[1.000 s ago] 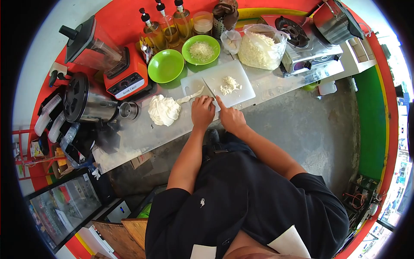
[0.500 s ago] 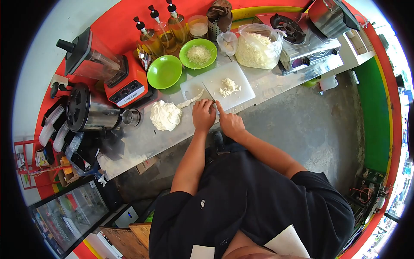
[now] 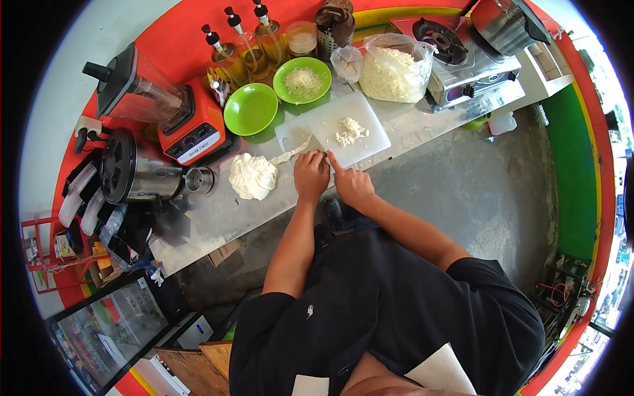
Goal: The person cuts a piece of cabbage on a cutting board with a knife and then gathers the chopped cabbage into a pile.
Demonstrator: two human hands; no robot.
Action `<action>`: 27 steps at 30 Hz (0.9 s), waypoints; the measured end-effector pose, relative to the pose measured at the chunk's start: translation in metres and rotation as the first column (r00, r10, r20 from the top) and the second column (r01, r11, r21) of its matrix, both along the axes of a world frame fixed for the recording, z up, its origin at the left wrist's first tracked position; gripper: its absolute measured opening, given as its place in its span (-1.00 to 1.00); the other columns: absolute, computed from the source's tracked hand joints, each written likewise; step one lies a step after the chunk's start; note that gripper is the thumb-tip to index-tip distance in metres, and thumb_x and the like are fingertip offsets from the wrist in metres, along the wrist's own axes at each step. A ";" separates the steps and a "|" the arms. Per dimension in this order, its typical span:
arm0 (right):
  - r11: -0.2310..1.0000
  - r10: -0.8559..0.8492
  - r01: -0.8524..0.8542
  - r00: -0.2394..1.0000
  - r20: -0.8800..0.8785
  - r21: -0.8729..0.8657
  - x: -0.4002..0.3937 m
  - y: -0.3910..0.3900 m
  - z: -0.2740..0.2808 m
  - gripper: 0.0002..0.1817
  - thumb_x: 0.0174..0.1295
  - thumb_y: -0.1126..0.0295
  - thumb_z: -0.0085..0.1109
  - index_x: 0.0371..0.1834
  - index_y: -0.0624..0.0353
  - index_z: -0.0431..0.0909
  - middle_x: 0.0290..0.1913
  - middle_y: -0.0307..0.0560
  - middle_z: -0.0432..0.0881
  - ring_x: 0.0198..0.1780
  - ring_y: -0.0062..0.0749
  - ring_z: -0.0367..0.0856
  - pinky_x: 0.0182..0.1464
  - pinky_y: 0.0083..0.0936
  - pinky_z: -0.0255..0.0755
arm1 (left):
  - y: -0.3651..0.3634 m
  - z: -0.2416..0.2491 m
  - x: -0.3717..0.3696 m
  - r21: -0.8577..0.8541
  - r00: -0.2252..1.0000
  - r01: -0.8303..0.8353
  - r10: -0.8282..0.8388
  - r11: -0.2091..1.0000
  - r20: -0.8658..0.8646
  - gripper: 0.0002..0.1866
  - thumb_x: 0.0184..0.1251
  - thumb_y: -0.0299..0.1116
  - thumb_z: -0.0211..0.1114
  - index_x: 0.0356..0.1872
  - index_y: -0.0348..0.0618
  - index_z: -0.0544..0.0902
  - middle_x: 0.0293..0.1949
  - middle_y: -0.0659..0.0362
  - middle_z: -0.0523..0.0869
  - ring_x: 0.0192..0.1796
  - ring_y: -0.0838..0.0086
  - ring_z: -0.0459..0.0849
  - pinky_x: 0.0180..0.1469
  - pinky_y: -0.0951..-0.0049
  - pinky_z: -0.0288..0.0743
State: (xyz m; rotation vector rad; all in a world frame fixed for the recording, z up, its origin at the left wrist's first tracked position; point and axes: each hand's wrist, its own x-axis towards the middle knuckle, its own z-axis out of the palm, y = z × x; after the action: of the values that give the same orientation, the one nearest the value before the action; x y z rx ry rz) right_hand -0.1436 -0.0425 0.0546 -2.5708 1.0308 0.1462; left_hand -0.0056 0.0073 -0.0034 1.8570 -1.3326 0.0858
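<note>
My left hand (image 3: 311, 177) is closed, fingers curled at the near edge of the white cutting board (image 3: 370, 122); what it grips is hidden. Beside its fingertips ends a pale strip that runs from a white, folded mound (image 3: 253, 177). My right hand (image 3: 354, 187) has its index finger stretched along a thin knife (image 3: 318, 140) and its other fingers folded; the handle is mostly hidden. The blade lies across the board, between the strip and a small heap of chopped white pieces (image 3: 351, 132).
Behind the board stand an empty green bowl (image 3: 251, 109), a green bowl of white shreds (image 3: 302, 80) and a bulging plastic bag (image 3: 396, 69). A red blender (image 3: 198, 129) and steel pot (image 3: 148, 171) are left, a gas stove (image 3: 462, 72) right.
The whole view has shifted very slightly. Both hands stay in nearly the same place beside the knife.
</note>
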 end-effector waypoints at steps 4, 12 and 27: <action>1.000 -0.021 0.021 1.000 -0.005 -0.012 -0.004 0.007 -0.001 -0.15 0.39 0.33 0.08 0.72 -0.15 -0.09 -0.45 0.20 0.74 -0.45 0.13 0.76 -0.34 -0.02 0.64 | 0.000 0.003 0.000 -0.020 1.000 -0.010 0.010 1.000 0.009 -0.87 0.14 -0.49 0.36 -0.27 -0.12 0.74 -0.21 0.20 0.73 -0.14 0.19 0.66 -0.05 0.21 0.53; 0.998 -0.050 0.048 0.998 0.045 0.033 -0.002 0.004 0.000 -0.14 0.38 0.36 0.07 0.72 -0.23 -0.08 -0.48 0.27 0.70 -0.44 0.25 0.72 -0.32 0.13 0.59 | 0.000 0.003 0.000 -0.029 1.000 -0.020 0.020 0.999 0.005 -0.86 0.14 -0.50 0.37 -0.26 -0.13 0.75 -0.19 0.18 0.75 -0.15 0.19 0.67 -0.06 0.24 0.56; 0.999 -0.029 0.027 0.999 0.040 0.039 -0.006 0.003 -0.006 -0.19 0.42 0.33 0.02 0.72 -0.22 -0.07 -0.46 0.28 0.71 -0.42 0.25 0.72 -0.29 0.13 0.59 | 0.002 0.005 -0.004 -0.018 0.996 -0.045 0.043 0.999 -0.073 -0.88 0.13 -0.50 0.38 -0.28 -0.13 0.75 -0.22 0.20 0.72 -0.15 0.21 0.67 -0.09 0.25 0.58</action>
State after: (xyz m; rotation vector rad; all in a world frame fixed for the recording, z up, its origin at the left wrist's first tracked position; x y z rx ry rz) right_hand -0.1495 -0.0399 0.0482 -2.5135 1.0388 0.1044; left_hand -0.0093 0.0091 0.0011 1.8553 -1.2372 0.0535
